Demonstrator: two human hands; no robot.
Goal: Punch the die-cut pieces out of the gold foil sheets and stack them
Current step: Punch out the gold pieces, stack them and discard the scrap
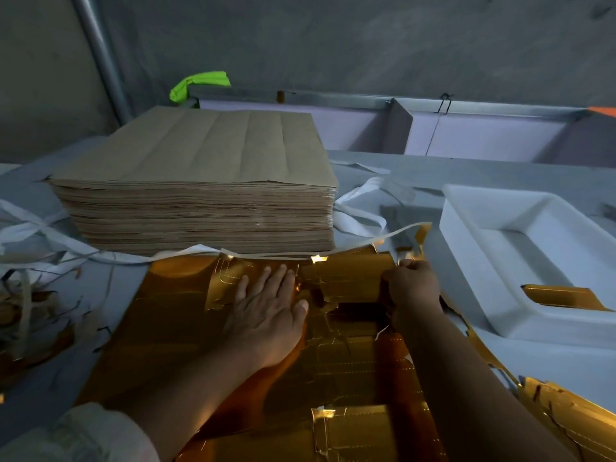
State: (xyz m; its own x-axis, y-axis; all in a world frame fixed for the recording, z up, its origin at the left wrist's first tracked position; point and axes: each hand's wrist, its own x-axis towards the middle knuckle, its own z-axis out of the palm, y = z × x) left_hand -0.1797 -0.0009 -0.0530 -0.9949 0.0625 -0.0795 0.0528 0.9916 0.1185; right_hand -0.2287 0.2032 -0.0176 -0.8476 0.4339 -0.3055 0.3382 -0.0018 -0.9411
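Now the left hand (266, 308) lies flat on the gold foil sheet (160, 328), fingers straight and slightly spread, pressing it onto the desk (550, 361); the sheet covers the near middle of the desk and runs out of view at the near edge. The right hand (411, 285) is curled at the sheet's far right part, its fingertips pinching a lifted edge of the foil; between the two hands sits a half-loosened die-cut piece (350, 275), its cut lines torn open and a dark gap showing on its near side; more perforated outlines show in the foil between the forearms.

Toward the far left corner of the desk stands a tall stack of brown paper sheets (200, 195), just behind the foil's far edge; white paper strips (360, 211) curl around its base and trail off to its right. Along the right edge sits a white foam tray (466, 208); one gold piece (563, 296) lies in its well. Torn gold scrap (566, 425) lies at the near right corner; a heap of mixed trimmings (20, 311) lies at the left edge. Behind the far edge a green cloth (200, 82) hangs over a metal rail; a pale sleeve (83, 435) covers the left arm near the elbow.
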